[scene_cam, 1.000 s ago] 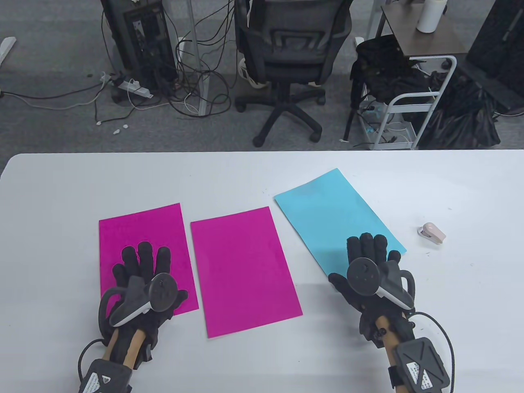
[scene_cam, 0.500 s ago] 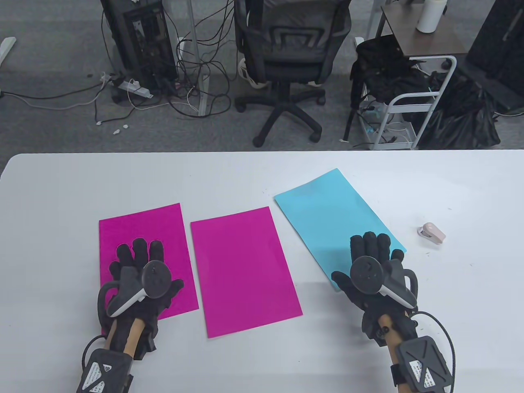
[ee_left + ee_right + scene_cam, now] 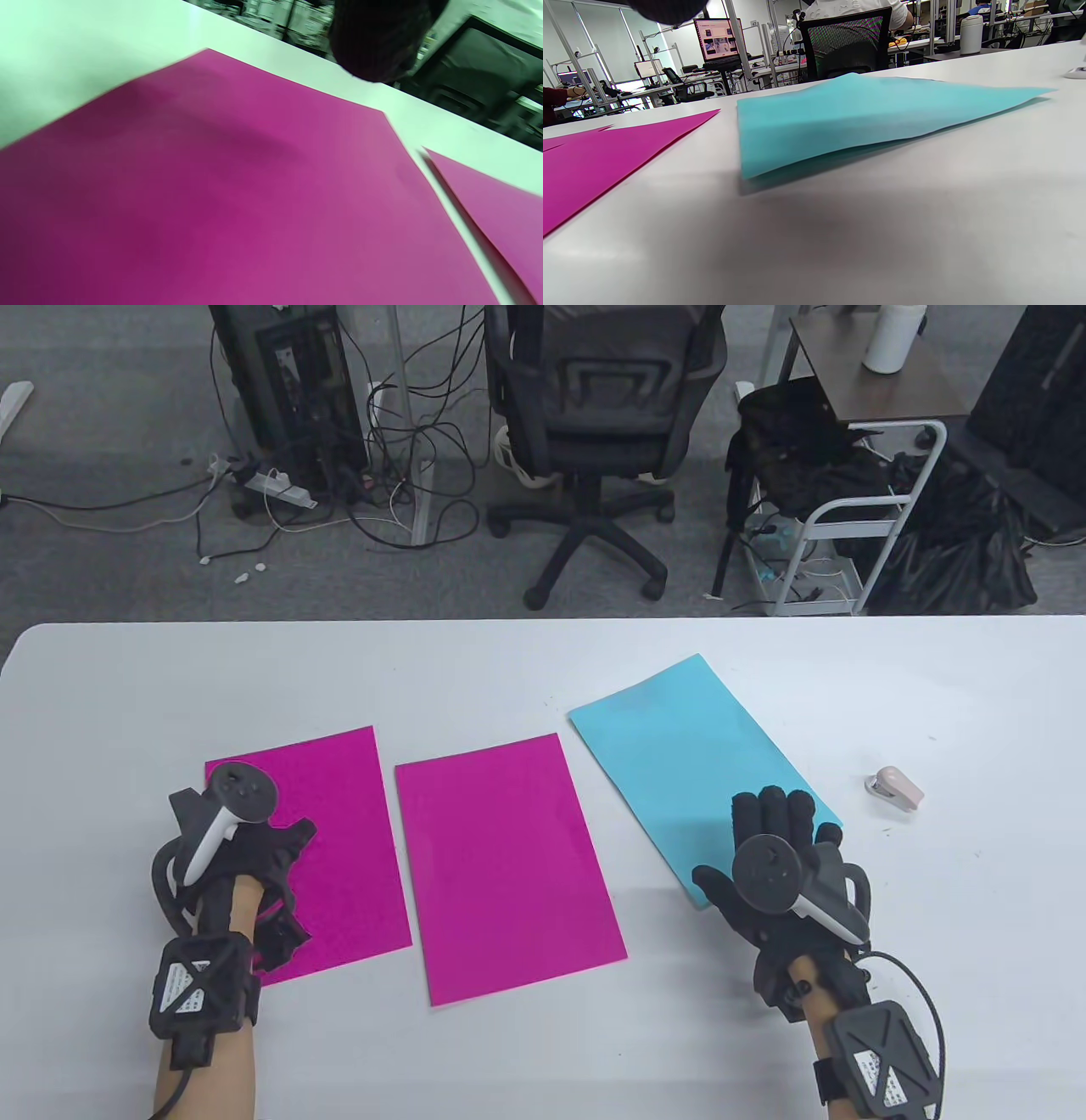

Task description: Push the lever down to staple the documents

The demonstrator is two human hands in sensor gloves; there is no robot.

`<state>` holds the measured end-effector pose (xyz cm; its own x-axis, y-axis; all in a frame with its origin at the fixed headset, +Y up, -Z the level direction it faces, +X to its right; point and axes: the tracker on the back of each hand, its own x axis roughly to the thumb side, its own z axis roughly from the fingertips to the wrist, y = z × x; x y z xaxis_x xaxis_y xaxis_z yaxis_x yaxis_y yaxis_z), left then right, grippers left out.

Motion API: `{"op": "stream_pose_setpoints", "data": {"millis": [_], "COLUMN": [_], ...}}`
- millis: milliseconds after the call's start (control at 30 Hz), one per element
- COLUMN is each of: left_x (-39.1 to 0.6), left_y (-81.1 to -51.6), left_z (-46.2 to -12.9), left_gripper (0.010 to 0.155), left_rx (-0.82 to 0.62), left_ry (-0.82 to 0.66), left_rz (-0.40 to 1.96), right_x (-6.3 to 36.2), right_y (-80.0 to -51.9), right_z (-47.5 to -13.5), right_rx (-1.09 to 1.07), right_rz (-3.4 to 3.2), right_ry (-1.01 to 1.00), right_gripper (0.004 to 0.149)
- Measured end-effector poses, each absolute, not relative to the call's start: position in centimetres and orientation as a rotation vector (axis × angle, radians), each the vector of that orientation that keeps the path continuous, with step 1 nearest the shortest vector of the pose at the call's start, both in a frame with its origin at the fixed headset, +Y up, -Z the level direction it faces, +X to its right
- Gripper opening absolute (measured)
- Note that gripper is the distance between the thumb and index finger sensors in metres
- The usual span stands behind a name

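Two gloved hands nearest; left hand (image 3: 246,857) tilted on edge over one of two magenta sheets (image 3: 339,848), its grip unclear; right hand (image 3: 776,857) flat, fingers spread, on one blue sheet (image 3: 679,738); one small pink stapler (image 3: 895,789) right, untouched.

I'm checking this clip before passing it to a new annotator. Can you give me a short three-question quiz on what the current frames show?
1. True or false: the stapler lies on the blue sheet.
2. How many magenta sheets are on the table?
A. one
B. two
C. three
3. Fill in: the right hand lies over the near corner of the ____ sheet.

Key
1. False: it sits on bare table, right of the blue sheet and apart from it.
2. B: the left magenta sheet, under the left hand, and the middle magenta sheet.
3. Blue.
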<state>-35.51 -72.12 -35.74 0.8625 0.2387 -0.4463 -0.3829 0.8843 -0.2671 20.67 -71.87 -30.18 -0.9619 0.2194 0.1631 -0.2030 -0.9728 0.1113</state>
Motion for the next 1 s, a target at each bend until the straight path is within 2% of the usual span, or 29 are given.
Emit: {"op": "stream_pose_setpoints", "data": {"millis": [200, 500, 600, 1000], "left_x": [-38.7, -37.9, -37.1, -36.1], "left_y": [-73.3, -75.7, -75.9, -75.8], "left_z": [-36.3, -36.7, -36.9, -36.9], "left_gripper": [0.1, 0.101, 0.1, 0.094], "left_rx": [-0.408, -0.521, -0.47, -0.428], "left_ry": [0.556, 0.64, 0.648, 0.655], "left_rz": [0.337, 0.229, 0.179, 0.146], "right_x": [20.7, 20.4, 20.2, 20.8], "right_y": [-71.9, -72.1, -72.2, -72.0], "right_z": [-30.3, -30.4, -30.5, -32.0], "right_rx": [0.251, 0.258, 0.261, 0.213], "right_rz": [2.916, 2.934, 2.938, 2.921], "right_ry": [0.151, 0.175, 0.18, 0.19], "right_gripper": [0.093, 0.093, 0.093, 0.093]}}
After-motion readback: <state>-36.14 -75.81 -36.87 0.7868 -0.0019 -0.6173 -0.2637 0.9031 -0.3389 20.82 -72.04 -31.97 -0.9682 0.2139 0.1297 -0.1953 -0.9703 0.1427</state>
